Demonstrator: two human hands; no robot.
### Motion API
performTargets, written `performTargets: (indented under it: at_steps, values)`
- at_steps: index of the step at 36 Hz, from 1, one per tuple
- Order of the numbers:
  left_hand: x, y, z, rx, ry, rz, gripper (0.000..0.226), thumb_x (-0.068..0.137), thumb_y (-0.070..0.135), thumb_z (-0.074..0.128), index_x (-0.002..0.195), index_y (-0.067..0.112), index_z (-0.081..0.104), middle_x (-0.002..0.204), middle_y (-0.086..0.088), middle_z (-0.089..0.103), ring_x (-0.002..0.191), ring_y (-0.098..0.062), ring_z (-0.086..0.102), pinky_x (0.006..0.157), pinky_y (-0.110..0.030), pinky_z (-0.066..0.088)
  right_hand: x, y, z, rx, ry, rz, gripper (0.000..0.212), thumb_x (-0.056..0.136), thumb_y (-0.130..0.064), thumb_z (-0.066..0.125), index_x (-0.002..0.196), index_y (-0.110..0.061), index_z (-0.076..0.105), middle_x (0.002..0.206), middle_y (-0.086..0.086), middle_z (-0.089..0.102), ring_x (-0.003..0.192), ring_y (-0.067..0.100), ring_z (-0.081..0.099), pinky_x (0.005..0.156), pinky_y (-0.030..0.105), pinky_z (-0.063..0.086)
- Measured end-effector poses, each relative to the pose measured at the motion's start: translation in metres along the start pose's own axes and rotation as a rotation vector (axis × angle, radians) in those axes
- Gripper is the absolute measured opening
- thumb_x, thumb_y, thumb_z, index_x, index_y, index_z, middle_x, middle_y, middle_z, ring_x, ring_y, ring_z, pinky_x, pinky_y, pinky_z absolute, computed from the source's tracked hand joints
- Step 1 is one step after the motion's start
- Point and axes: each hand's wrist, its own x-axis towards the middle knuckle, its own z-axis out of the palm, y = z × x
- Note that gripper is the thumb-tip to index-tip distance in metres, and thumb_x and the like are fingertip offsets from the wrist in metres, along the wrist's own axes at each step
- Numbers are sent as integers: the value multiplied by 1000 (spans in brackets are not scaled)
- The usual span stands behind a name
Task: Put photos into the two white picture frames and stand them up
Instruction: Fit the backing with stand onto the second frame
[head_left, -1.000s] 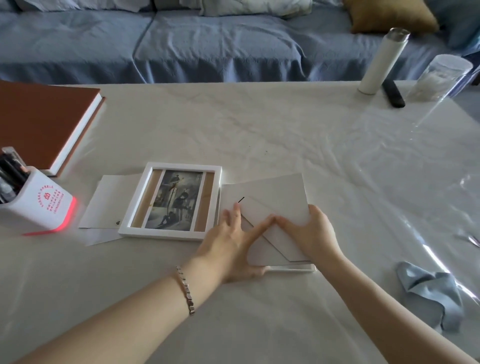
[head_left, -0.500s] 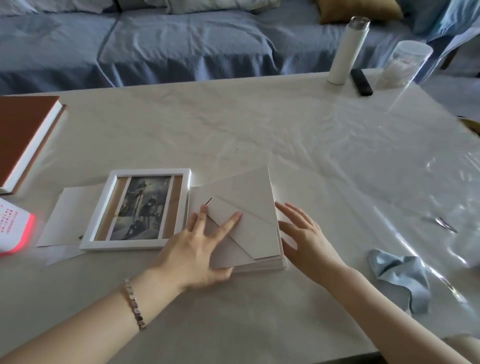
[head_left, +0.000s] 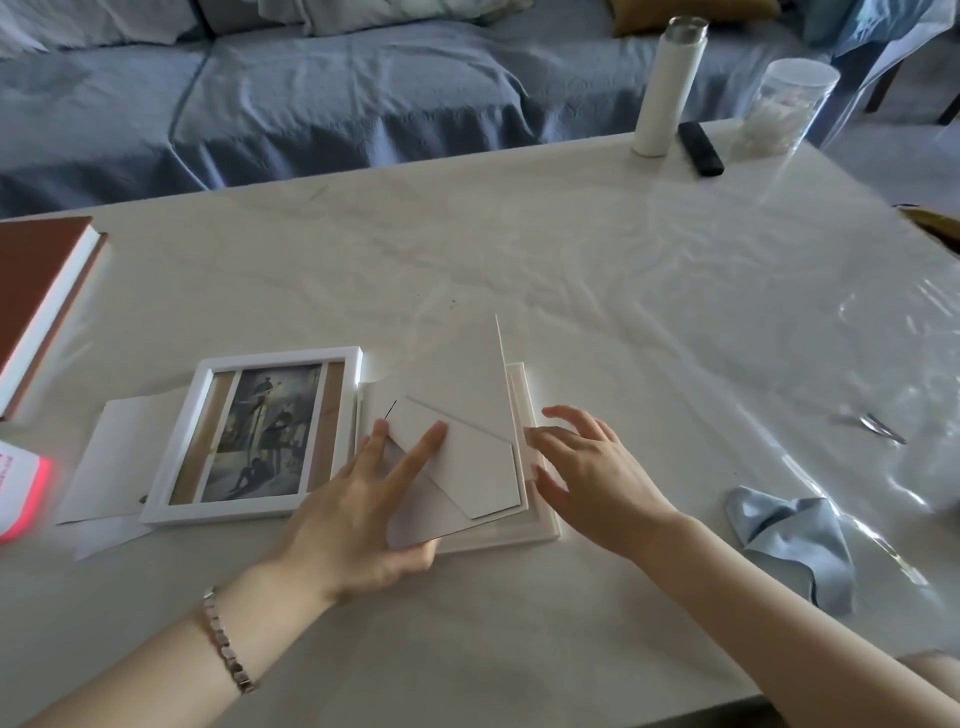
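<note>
I see two white frames lying flat near the front of the table (head_left: 519, 249), and I take the left-hand frame (head_left: 249, 436) as my landmark. It lies face up with a photo (head_left: 262, 431) inside it, a dark picture with brown strips showing on either side of the print. Sheets of white paper (head_left: 111, 457) stick out from under its left edge.

Just to the right of that landmark, touching or nearly so, lies the second frame (head_left: 535, 499), back side up. Its white backing board (head_left: 457, 415) is raised at an angle, the right edge lifted clear of the frame while the near left corner stays low. The angular stand flap (head_left: 462, 467) lies flat against the board.

My left hand (head_left: 363, 514) holds the board at its near left corner: fingers spread over the top surface, thumb tucked under the edge. My right hand (head_left: 592, 478) hovers on the far side of the second frame from the landmark, fingers loosely apart and curled, gripping nothing; the fingertips are close to the frame's right rim, and I cannot tell if they touch it.

Well right of the landmark a crumpled blue cloth (head_left: 795, 540) lies on the table. Far beyond it, at the back right, stand a white bottle (head_left: 665, 88), a dark remote (head_left: 700, 148) and a clear jar (head_left: 779, 109). Left of the landmark rests a brown book (head_left: 36, 291).
</note>
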Motion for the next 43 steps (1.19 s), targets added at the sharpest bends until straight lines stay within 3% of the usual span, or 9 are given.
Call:
performTargets:
  at_steps: [6,11,13,16,19,22,32,36,43]
  values:
    - [0,0,1,13,-6,-4,86,46,71,17,107,64,-44,156,-6,-10,141,-22,19,97,-27,39,1,0,-2,5,-1,-48,32,88,-29,34,115,-16,44,89,-2,70,113,28,54,92,37,44]
    - [1,-1,1,15,-5,-1,87,46,72,17,107,63,-44,156,-6,-10,142,-22,17,99,-28,38,1,0,-5,216,-40,91,37,94,-22,44,126,-5,37,121,0,62,128,15,33,101,14,15]
    - [1,-1,1,17,-4,1,87,46,73,17,106,64,-45,156,-6,-10,142,-22,17,98,-27,39,0,-2,-7,223,-25,53,44,92,-16,46,134,-12,31,117,1,64,125,12,28,102,18,19]
    - [0,-1,1,11,-2,9,87,47,73,18,107,65,-43,156,-7,-10,142,-22,18,96,-27,40,-1,2,-2,147,-8,-42,50,85,-3,49,126,-26,34,97,1,70,125,28,42,100,39,35]
    - [1,-2,2,15,-2,10,87,47,73,18,108,65,-43,156,-7,-10,142,-23,17,98,-28,40,-3,7,0,51,3,-78,41,80,-4,42,114,-26,49,106,0,69,117,37,52,95,47,40]
    - [1,-2,2,26,3,10,87,47,73,17,109,63,-42,156,-8,-9,142,-22,17,98,-28,39,-5,9,0,17,-30,-77,42,79,-13,32,114,-28,49,113,3,66,115,37,53,94,47,40]
    - [2,-2,2,27,1,9,86,49,73,19,105,64,-45,156,-7,-10,141,-23,18,98,-29,40,-13,4,5,51,-97,-36,34,86,-34,39,119,-27,43,123,12,55,114,34,51,91,44,47]
    - [2,-2,4,25,17,10,87,51,74,21,107,63,-44,156,-6,-10,142,-22,17,95,-28,41,-14,4,6,92,-96,6,32,86,-37,42,114,-27,53,132,17,47,117,38,48,91,46,45]
    - [3,-6,7,11,34,24,86,47,73,18,107,65,-43,156,-7,-9,142,-22,18,97,-28,40,-10,7,7,-31,-150,-66,46,87,-40,35,121,-21,60,133,-4,54,128,24,44,102,38,35]
